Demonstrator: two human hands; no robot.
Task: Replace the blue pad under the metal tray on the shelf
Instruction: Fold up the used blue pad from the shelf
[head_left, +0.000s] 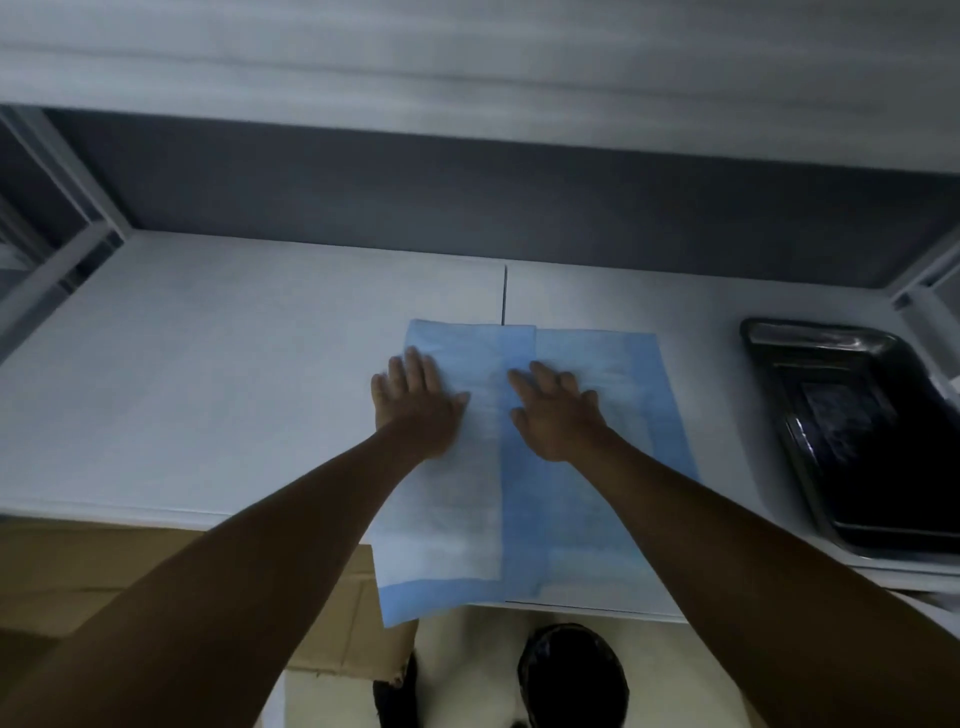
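The left hand (415, 402) lies flat on the left half of the blue pad (519, 467), fingers straight and spread, pointing to the far side. The right hand (558, 410) rests flat on the pad just beside it, fingers loosely spread, thumb toward the middle fold. Neither hand pinches anything.

The pad sits on the white shelf (208, 374), right of centre. Its left half shows a paler, whitish face with a blue border; the right half is blue. The near edge hangs over the shelf's near lip.

The metal tray (857, 436) stands at the shelf's right end, well apart from the pad, tilted in the view; its inside is dark and glossy, and what it holds, if anything, is hard to tell.

Below the shelf on the left is a cardboard box (156, 561). Dark shoes (571, 675) show on the pale floor.
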